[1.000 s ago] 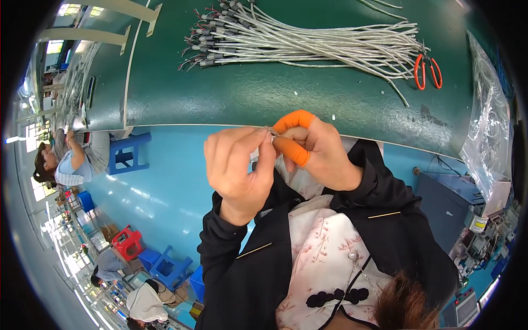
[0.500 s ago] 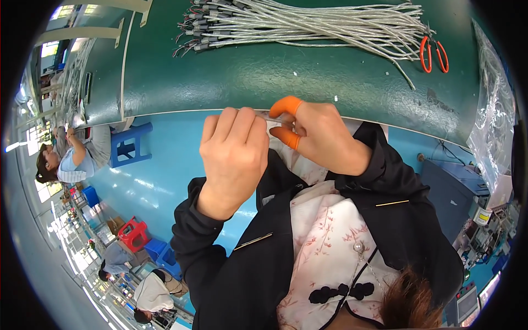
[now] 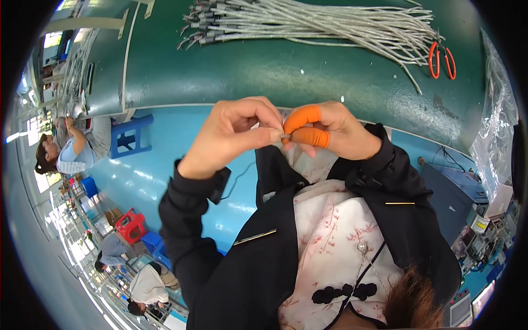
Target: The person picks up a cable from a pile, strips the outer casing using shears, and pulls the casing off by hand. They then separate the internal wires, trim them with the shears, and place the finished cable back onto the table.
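Observation:
My left hand point(image 3: 234, 137) and my right hand point(image 3: 335, 132) meet fingertip to fingertip just below the edge of the green table point(image 3: 247, 77). Both pinch a small silvery piece point(image 3: 284, 133) between them; most of it is hidden by the fingers. Orange finger cots cover the thumb and forefinger of my right hand. A long bundle of grey cables with metal ends point(image 3: 313, 25) lies across the table's far side, away from both hands.
Orange-handled scissors point(image 3: 443, 58) lie by the cables' right end. A clear plastic bag point(image 3: 498, 132) hangs at the table's right. A blue stool point(image 3: 129, 137) stands on the blue floor at left, where another person point(image 3: 60, 151) sits working.
Both hands stayed together on the small piece. My left hand turned from covering the piece with its back to pinching it with thumb and fingertips.

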{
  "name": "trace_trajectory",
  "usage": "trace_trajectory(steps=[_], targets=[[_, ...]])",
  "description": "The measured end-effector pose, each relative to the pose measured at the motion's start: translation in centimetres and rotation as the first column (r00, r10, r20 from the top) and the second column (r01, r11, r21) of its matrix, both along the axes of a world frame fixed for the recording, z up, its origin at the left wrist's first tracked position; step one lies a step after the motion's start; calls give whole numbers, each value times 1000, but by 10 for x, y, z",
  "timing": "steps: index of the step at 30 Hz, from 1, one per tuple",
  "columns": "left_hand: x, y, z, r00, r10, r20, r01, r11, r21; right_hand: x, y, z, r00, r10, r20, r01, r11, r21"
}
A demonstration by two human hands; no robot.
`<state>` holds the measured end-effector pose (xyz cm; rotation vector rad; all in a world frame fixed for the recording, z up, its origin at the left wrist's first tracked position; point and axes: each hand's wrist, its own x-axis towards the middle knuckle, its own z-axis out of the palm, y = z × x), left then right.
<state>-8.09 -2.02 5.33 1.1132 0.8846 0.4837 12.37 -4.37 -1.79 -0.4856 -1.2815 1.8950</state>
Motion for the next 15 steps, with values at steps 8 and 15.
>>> trace_trajectory(steps=[8, 15], targets=[[47, -26, -34, 779, 619, -103, -56, 232, 971, -10, -5, 4, 968, -239, -74, 196, 908, -371], [55, -22, -38, 701, 710, -74, 19, 84, 996, -11, -7, 30, 942, -323, 94, 336, 901, -274]])
